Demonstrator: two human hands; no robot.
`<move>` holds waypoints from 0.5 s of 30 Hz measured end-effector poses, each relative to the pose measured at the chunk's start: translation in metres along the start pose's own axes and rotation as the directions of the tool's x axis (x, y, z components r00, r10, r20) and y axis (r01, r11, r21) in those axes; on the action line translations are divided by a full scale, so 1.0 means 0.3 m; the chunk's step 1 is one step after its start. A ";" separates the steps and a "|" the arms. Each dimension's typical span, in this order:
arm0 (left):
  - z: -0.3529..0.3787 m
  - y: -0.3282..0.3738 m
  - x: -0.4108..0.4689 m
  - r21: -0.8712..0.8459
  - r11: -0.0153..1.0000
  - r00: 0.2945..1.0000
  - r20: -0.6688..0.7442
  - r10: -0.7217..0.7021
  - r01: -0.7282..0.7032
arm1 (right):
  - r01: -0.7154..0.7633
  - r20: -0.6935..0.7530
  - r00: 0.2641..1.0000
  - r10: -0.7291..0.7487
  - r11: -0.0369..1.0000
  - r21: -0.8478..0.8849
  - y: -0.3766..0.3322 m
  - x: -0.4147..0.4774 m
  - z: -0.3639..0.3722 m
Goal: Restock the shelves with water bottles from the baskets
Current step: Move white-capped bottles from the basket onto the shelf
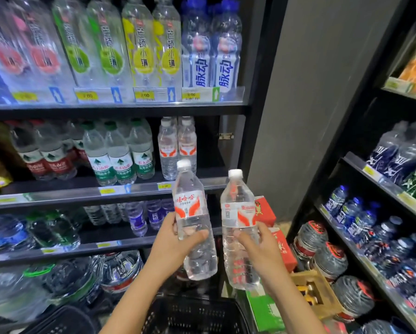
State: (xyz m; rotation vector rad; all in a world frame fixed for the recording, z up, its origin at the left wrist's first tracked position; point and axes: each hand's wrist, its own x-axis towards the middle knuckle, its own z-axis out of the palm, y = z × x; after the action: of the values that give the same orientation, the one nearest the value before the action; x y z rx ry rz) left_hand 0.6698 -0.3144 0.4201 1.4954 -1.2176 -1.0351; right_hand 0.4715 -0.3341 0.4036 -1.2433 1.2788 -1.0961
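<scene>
Both held bottles are clear with white caps and red-and-white labels. The basket is black mesh, the shelf frame black, its price tags yellow.

**Premises: retail shop, bottled-drinks aisle**

The setting is a small shop. A black shelving unit carries bottled drinks in rows on at least 4 levels, grouped by brand. Yellow price tags sit in clear strips along the shelf edges, several beside arrow markers. A second black rack on the right holds further bottles, also with edge labels. Large water jugs occupy the lowest level. Red cartons are stacked on the floor between the units. A black plastic shopping basket stands below. Matching white-capped water bottles stand on the second level.
</scene>
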 end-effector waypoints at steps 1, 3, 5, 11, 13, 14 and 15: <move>-0.012 0.004 0.039 0.009 1.000 1.000 0.008 -0.001 0.001 | 0.006 -0.014 1.000 -0.007 0.999 -0.048 -0.004 0.034 0.015; -0.043 0.009 0.117 0.031 0.999 1.000 0.025 -0.007 0.007 | 0.031 -0.055 0.998 -0.038 0.992 -0.119 -0.008 0.114 0.058; -0.078 0.011 0.198 0.050 0.999 0.999 0.042 -0.013 0.011 | 0.040 -0.096 0.994 -0.056 0.986 -0.160 -0.020 0.204 0.109; -0.138 0.032 0.401 0.110 0.994 0.990 0.138 -0.018 0.003 | 0.062 -0.128 0.988 -0.087 0.980 -0.190 -0.098 0.508 0.214; -0.136 0.051 0.449 0.105 0.994 0.986 0.164 -0.008 -0.009 | 0.075 -0.134 0.986 -0.104 0.975 -0.208 -0.115 0.592 0.228; -0.136 0.056 0.475 0.112 0.994 0.985 0.172 -0.005 -0.014 | 0.074 -0.152 0.983 -0.106 0.976 -0.204 -0.121 0.628 0.234; -0.134 0.061 0.502 0.120 0.993 0.984 0.177 0.000 -0.021 | 0.073 -0.170 0.980 -0.108 0.977 -0.200 -0.124 0.664 0.237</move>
State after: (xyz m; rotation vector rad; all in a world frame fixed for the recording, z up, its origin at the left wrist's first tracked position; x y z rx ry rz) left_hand 0.7285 -0.4588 0.4384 1.5126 -1.4333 -1.1227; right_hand 0.5516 -0.5325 0.4216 -1.3830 1.5063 -1.1940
